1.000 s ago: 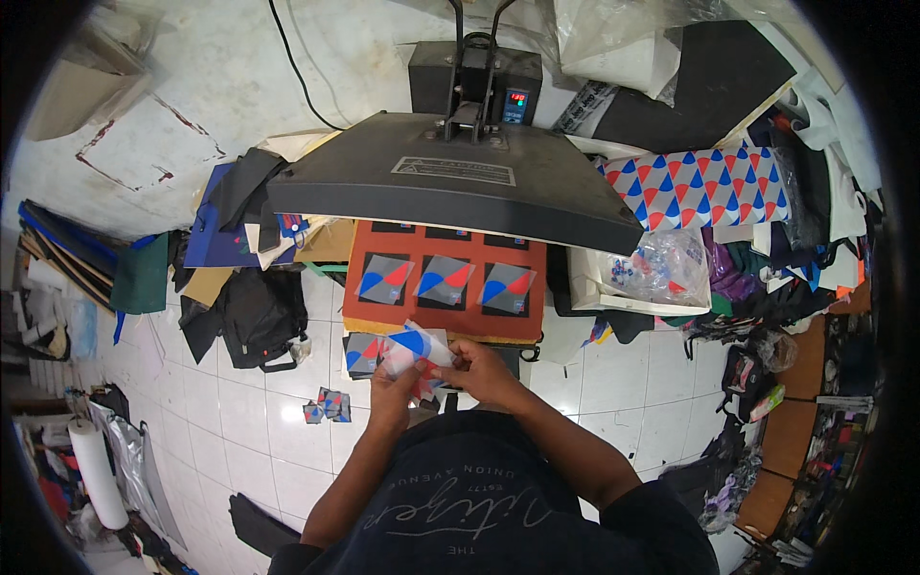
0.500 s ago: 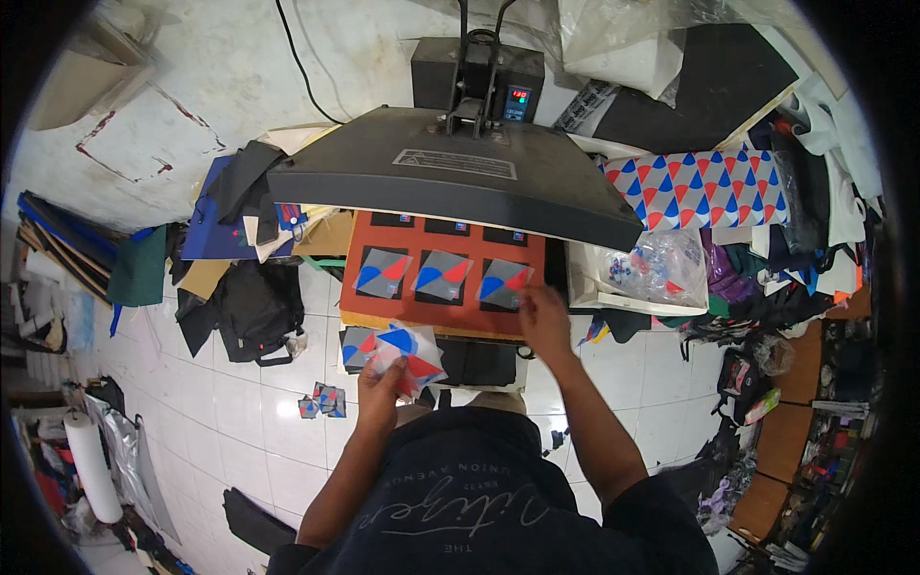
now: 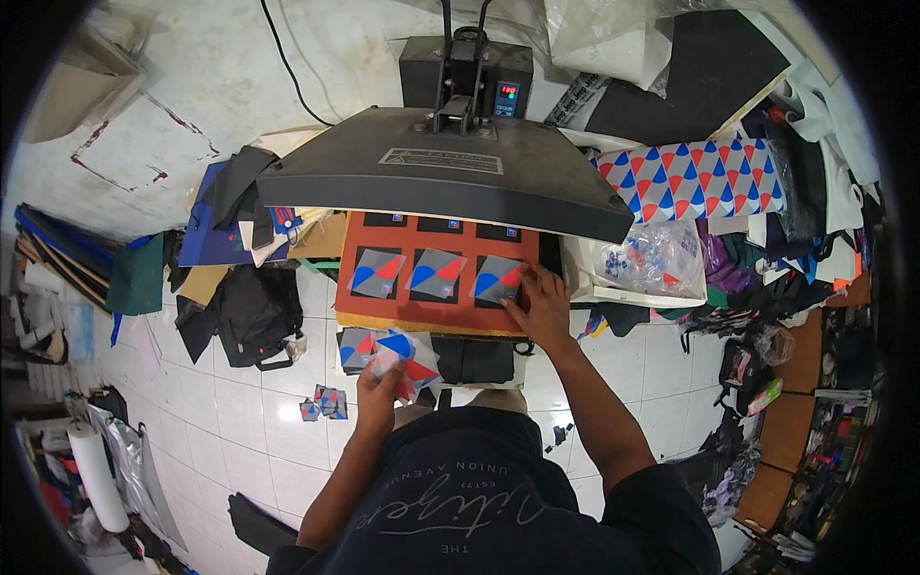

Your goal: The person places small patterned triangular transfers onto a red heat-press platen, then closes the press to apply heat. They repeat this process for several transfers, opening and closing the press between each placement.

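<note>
My left hand (image 3: 378, 391) is closed on a small bunch of clear transfer films (image 3: 414, 356) with red, blue and white shapes, in front of the heat press. On the orange-red press pad (image 3: 383, 230), grey films with red and blue shapes lie over black fabric squares. My right hand (image 3: 542, 309) rests at the right edge of the nearest right film (image 3: 496, 281), thumb and fingers spread, touching its side and the pad. Above the pad hangs the raised dark upper plate (image 3: 446, 182) of the heat press, hiding part of the far row.
A patterned roll (image 3: 690, 180) and a white tray (image 3: 623, 268) with a plastic bag sit right of the press. More printed squares (image 3: 356, 351) and black fabric (image 3: 474, 360) lie below the pad's front edge. A black bag (image 3: 259, 314) is on the left.
My right hand has come down and spread its fingers at the right film's edge. My left hand stays on the bunch of films. The view has shifted slightly.
</note>
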Available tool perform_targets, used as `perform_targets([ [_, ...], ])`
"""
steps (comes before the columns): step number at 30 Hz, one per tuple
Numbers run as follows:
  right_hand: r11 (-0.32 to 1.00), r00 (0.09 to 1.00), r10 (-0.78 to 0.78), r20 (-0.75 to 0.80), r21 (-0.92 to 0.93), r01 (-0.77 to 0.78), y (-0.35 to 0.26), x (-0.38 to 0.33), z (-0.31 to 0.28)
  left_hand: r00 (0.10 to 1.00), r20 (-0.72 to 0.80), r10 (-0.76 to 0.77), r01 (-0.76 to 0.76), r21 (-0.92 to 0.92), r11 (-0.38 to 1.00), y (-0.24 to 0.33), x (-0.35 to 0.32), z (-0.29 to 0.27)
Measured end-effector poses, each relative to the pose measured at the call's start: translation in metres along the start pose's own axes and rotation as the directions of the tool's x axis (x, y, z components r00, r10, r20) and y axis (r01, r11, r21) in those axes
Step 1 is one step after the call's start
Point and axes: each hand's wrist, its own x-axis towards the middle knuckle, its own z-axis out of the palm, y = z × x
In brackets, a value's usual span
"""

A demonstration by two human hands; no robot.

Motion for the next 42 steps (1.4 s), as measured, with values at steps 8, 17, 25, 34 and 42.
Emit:
perform_targets([
  [8, 0.999, 0.999, 0.038, 0.03, 0.032, -0.039, 0.0, -0.004, -0.001, 1.0, -0.013, 0.003, -0.002, 0.036, 0.999, 0.007, -0.004, 0.002],
  [17, 0.996, 0.997, 0.061, 0.052, 0.067, -0.064, -0.002, -0.005, -0.003, 1.0, -0.013, 0.02, -0.02, -0.016, 1.0, 0.0, -0.001, 0.0],
  [25, 0.995, 0.994, 0.079, 0.082, 0.048, -0.083, -0.003, -0.005, -0.003, 1.0, -0.028, -0.004, 0.005, 0.021, 1.0, -0.001, -0.002, -0.002],
  [34, 0.997, 0.996, 0.066, 0.068, 0.043, -0.069, -0.002, -0.005, -0.002, 1.0, -0.027, -0.008, 0.009, 0.031, 0.999, 0.001, -0.003, 0.0],
  [42, 0.992, 0.996, 0.084, 0.036, 0.097, -0.087, -0.002, -0.008, -0.004, 0.999, -0.036, 0.012, -0.011, 0.021, 1.0, -0.002, -0.002, -0.003],
])
